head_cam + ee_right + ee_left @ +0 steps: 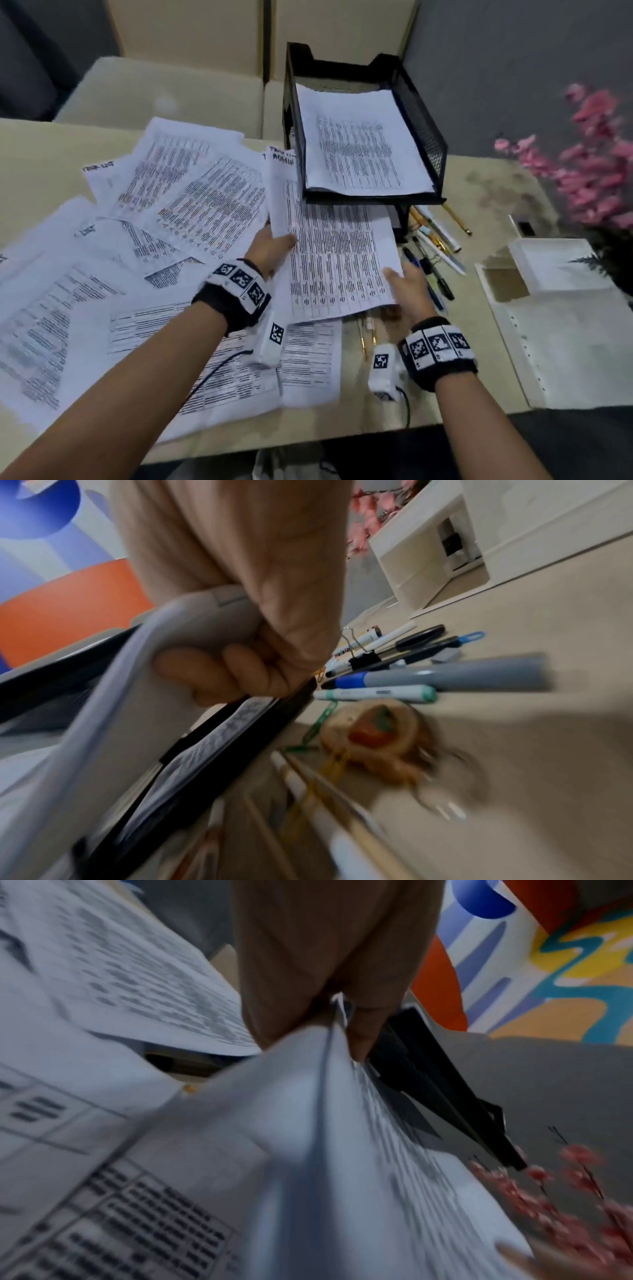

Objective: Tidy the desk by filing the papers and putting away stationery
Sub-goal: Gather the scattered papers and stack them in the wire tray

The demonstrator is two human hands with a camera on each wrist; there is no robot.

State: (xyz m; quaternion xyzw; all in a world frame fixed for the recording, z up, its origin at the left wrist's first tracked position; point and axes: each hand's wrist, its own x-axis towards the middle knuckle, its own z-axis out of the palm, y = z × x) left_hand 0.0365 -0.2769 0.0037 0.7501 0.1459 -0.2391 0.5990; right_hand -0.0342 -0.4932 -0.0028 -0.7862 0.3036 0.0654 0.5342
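Observation:
Both hands hold a small sheaf of printed papers [335, 253] just in front of the black mesh letter tray [428, 130]. My left hand [274, 245] pinches the sheaf's left edge, thumb on top. My right hand [404, 284] grips its right corner, fingers curled underneath [219, 669]. The sheaf's far end reaches under the tray's top tier, which holds a printed sheet [359, 144]. More printed sheets [144, 260] lie scattered across the desk's left half. Pens and markers [435, 253] lie right of the sheaf, with a black binder clip [365, 658] among them.
A white desk organiser [561, 267] stands at the right above a white punched folder [568, 349]. Pink artificial flowers [596, 161] rise at the far right. Pencils, paper clips and a round tape roll [373, 729] lie under the sheaf's near edge. Cream chairs stand behind the desk.

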